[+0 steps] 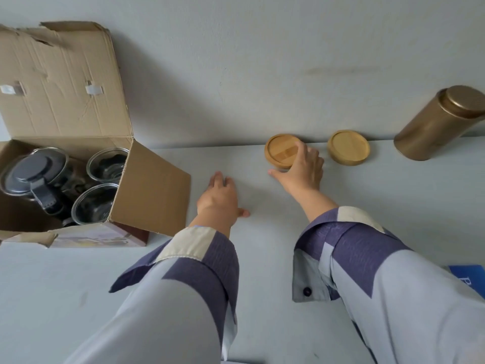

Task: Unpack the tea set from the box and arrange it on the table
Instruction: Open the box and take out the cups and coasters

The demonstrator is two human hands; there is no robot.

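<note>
A wooden coaster [282, 151] is being set down at the far edge of the tabletop [393, 206], close to the wall [262, 61]. It is held by the right hand [301, 172], whose fingers [301, 151] are curled over its near rim while the thumb reaches out to the left along the surface. A second coaster [348, 147] lies just beside it to the right, apart from it, and a gold tin [438, 124] stands farther right by the wall. The left hand [220, 198] is spread flat and holds nothing, its fingers relaxed and pointed toward the box [147, 185] at the left. The box is open, its flaps folded back, and three pieces are seen inside: a glass teapot [34, 172] with a dark lid and two glass cups [107, 164] [93, 206]. The arranging step appears to be in hand, with roughly half the set judged to be out. Once the coaster is released, a reach into the box is called for next, probably with the nearer left hand. The cups are packed close against the teapot, so a straight upward lift would be needed to avoid glass knocking glass, and the smooth walls would call for a firm grip round the body, not the rim. A blue object [469, 277] is partly seen at the right edge.
</note>
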